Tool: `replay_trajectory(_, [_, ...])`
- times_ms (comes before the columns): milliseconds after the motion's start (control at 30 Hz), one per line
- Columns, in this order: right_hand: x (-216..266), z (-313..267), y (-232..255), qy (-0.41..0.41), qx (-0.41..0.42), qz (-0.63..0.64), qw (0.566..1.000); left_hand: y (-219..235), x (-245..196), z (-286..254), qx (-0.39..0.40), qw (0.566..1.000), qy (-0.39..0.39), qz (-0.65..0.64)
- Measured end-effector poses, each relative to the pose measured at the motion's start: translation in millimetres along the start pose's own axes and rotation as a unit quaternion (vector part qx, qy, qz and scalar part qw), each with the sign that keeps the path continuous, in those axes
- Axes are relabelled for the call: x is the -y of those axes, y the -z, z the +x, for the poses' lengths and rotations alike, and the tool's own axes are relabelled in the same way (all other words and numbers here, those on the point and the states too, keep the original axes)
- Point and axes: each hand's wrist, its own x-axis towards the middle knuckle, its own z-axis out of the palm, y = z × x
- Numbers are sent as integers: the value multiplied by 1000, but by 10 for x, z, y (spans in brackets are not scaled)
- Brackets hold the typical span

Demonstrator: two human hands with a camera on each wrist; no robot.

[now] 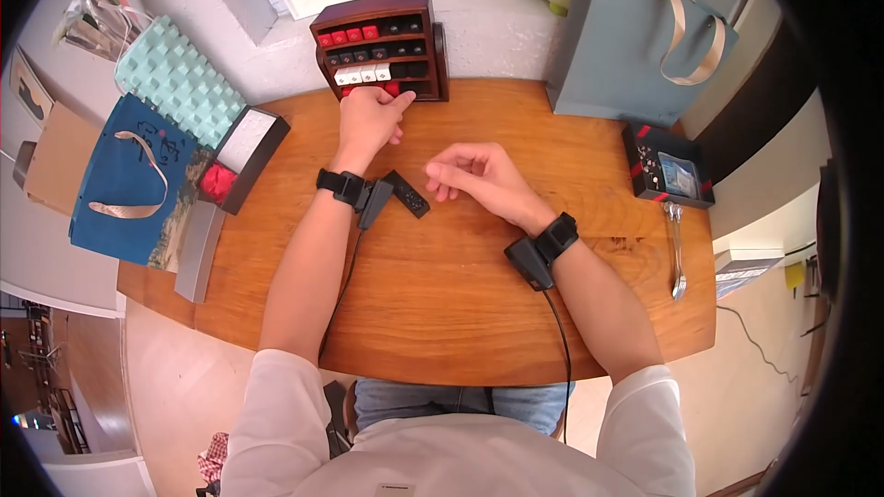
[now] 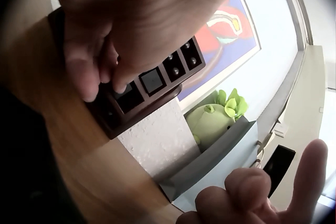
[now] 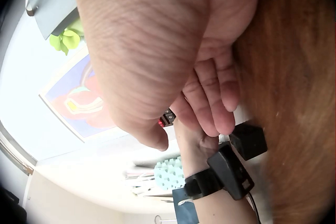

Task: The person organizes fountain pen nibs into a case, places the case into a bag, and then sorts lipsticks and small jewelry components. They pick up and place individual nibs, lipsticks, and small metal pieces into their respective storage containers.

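Observation:
A small dark wooden rack (image 1: 373, 9) stands against the wall with cubes set in rows: red cubes (image 1: 354, 36) on top, black ones below, then white cubes (image 1: 365, 75). More red cubes (image 1: 392, 88) show in the lowest row, partly covered by my left hand (image 1: 370, 124). Its bent fingertips (image 2: 119, 88) are at the lowest compartments; I cannot tell whether they pinch a cube. My right hand (image 1: 488, 179) hovers over the table, fingers loosely curled and nothing visible in them. Between the hands lies a black oblong piece (image 1: 408, 194) with small marks.
At the left of the wooden table (image 1: 442, 313) are a blue gift bag (image 1: 124, 184), a mint studded block (image 1: 175, 78) and an open box with red cloth (image 1: 219, 182). At right stand a grey-blue bag (image 1: 617, 55), a black box (image 1: 645, 152) and metal spoons (image 1: 678, 258).

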Motion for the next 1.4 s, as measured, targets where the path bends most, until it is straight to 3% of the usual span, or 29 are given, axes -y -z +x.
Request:
replay_trajectory(67, [6,2,2,2,2,2,1000,53,35,-41,16,1000,11,23])
replay_trajectory(133, [26,-3,2,-3,5,-7,1000,145,123,-145,80,985,-124,89])
replay_trajectory(167, [16,-8,-3,-3,4,-6,1000,190,101,-276,81,985,-123,90])
replay_trajectory(233, [-5,-2,3,10,-8,4,1000,285,74,-583,223,970,-92,-19])
replay_trajectory(267, [-27,6,12,11,-8,4,1000,319,115,-690,223,970,-92,-18])
replay_trajectory(333, [-64,28,43,52,-10,47,997,383,191,-877,252,906,-330,82])
replay_trajectory(367, [-47,31,52,52,-10,47,997,406,176,-985,251,906,-330,83])
replay_trajectory(433, [-11,28,62,39,-34,34,998,440,131,-1167,272,899,-297,171])
replay_trajectory(600, [-98,51,89,41,-41,63,996,402,160,-1170,228,911,-313,138])
replay_trajectory(633, [-99,53,100,38,-45,86,995,398,170,-1172,259,946,-189,-46])
replay_trajectory(667, [-98,52,112,39,-45,85,995,399,178,-1171,278,932,-57,-227])
replay_trajectory(700, [-101,50,116,42,-51,96,993,398,183,-1171,277,932,-58,-226])
replay_trajectory(767, [-43,42,59,44,-55,107,992,376,193,-1179,232,916,-133,-297])
replay_trajectory(867, [16,-14,-72,68,-32,51,996,328,185,-1227,191,916,-130,-327])
replay_trajectory(900, [6,-33,-116,77,-36,31,996,298,217,-1217,188,917,-127,-329])
replay_trajectory(967, [-15,-31,-137,84,-38,10,996,222,304,-1158,148,893,-32,-425])
replay_trajectory(1000, [-15,-21,-97,58,-40,6,997,189,335,-1154,147,892,-31,-425])
replay_trajectory(1067, [-42,5,1,33,-45,3,998,149,348,-1150,160,855,55,-491])
replay_trajectory(1167, [-78,36,51,44,-35,13,998,148,310,-1181,198,855,38,-477])
replay_trajectory(1400, [-60,25,31,44,-51,7,998,87,380,-1148,199,867,4,-458])
